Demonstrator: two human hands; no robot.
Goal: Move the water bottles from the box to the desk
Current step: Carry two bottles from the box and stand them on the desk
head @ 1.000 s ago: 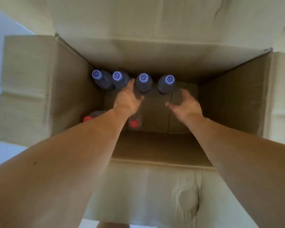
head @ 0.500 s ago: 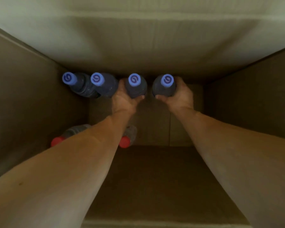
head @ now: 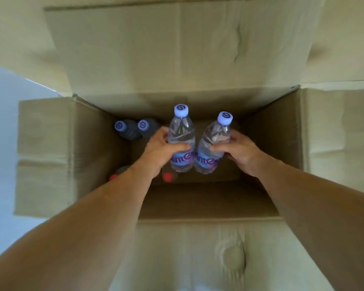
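Clear plastic water bottles, one wrapped by the left hand (head: pixel 163 151), one by the right hand (head: pixel 237 149), hang above the open cardboard box (head: pixel 282 131), labels touching. Caps point up and away; long axes lean slightly apart. Judged risk: a bottle catching a flap, or thin walls slipping.

left hand (head: pixel 159 151) gripped clear water bottle (head: pixel 181 141), right hand (head: pixel 239 148) gripped second bottle (head: pixel 211 148); both upright-ish, blue caps up, side by side above open cardboard box (head: pixel 282 131). two blue-capped bottles (head: pixel 132 128) stood at far left inside. two red caps (head: pixel 168 176) showed below left forearm.
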